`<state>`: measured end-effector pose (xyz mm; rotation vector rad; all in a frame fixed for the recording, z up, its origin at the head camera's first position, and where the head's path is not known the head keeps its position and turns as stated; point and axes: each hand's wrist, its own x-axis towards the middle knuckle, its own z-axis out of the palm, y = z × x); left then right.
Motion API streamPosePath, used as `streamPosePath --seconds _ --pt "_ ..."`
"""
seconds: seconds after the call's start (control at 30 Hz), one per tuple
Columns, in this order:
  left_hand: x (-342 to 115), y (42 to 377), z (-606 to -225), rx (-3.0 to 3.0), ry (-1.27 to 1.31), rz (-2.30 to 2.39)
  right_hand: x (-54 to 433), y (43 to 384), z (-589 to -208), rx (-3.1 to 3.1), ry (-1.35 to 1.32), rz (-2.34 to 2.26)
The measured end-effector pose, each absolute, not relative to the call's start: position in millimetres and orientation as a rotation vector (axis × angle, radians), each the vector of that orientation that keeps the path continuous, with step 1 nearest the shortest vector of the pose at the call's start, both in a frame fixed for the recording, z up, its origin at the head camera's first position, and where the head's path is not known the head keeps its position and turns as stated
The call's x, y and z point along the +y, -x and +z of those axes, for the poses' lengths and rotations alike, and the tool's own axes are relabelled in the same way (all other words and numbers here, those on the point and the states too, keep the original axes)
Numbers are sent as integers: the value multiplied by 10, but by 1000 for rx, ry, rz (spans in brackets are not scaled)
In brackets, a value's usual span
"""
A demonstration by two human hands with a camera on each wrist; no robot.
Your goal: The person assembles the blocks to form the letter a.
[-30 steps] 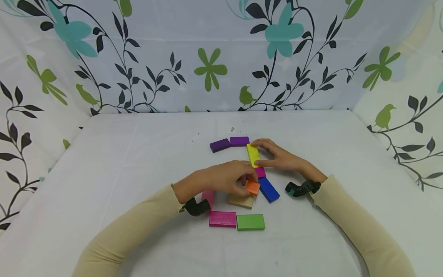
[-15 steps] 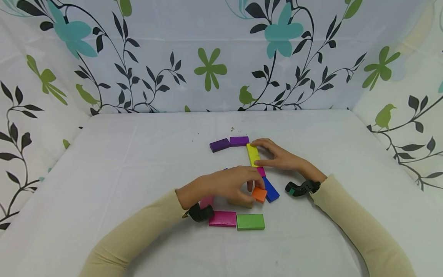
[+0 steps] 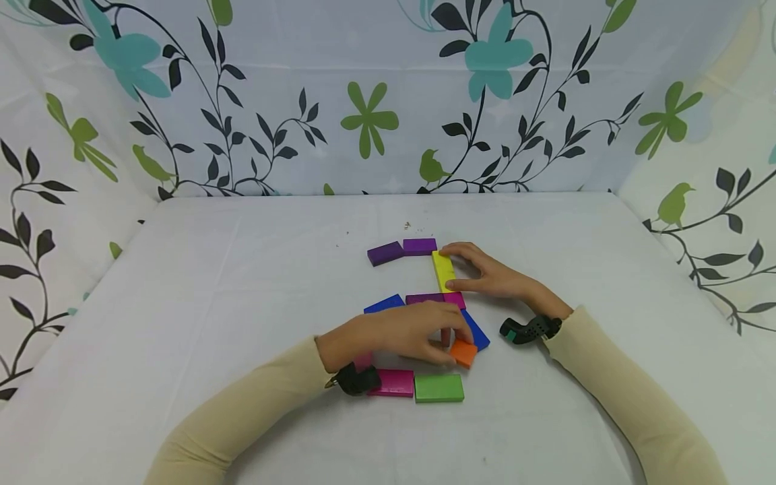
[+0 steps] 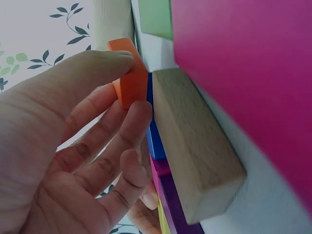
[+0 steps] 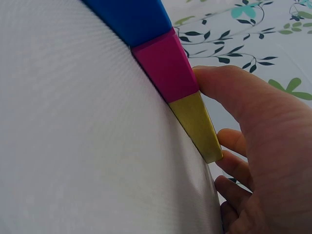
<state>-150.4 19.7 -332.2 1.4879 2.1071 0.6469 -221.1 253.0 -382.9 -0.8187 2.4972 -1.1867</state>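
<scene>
My left hand (image 3: 415, 330) pinches a small orange block (image 3: 463, 353) between thumb and fingers, over the near part of a blue block (image 3: 479, 331). The left wrist view shows the orange block (image 4: 134, 80) raised beside a plain wooden block (image 4: 195, 141), which my hand mostly hides from the head view. My right hand (image 3: 494, 276) holds a yellow block (image 3: 443, 271) on the table, thumb at its near end and a finger at its far end. A small pink block (image 5: 168, 66) touches the yellow block's near end, and the blue one continues the line.
Two purple blocks, one darker (image 3: 384, 253) and one lighter (image 3: 419, 246), lie at the far end. Another purple block (image 3: 424, 298) and a blue block (image 3: 384, 303) lie behind my left hand. Nearer are a magenta block (image 3: 395, 382) and a green block (image 3: 439, 388).
My left hand has moved right and toward me, carrying the orange block from over the wooden block to the blue block's near part. My right hand and the yellow block have stayed put.
</scene>
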Motion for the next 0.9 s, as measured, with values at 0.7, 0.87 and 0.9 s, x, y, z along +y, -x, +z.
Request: streamPosePath --seconds 0.7,0.87,0.9 --pt "310 1452 -3327 2096 -1533 495 2526 2208 -3828 2501 805 -1202" --pt "308 1455 -3320 2123 -1501 508 2534 2212 -3840 2494 798 -1195" --pt "307 1462 -3316 2138 -1492 510 2537 2213 -3839 2499 802 -1193"
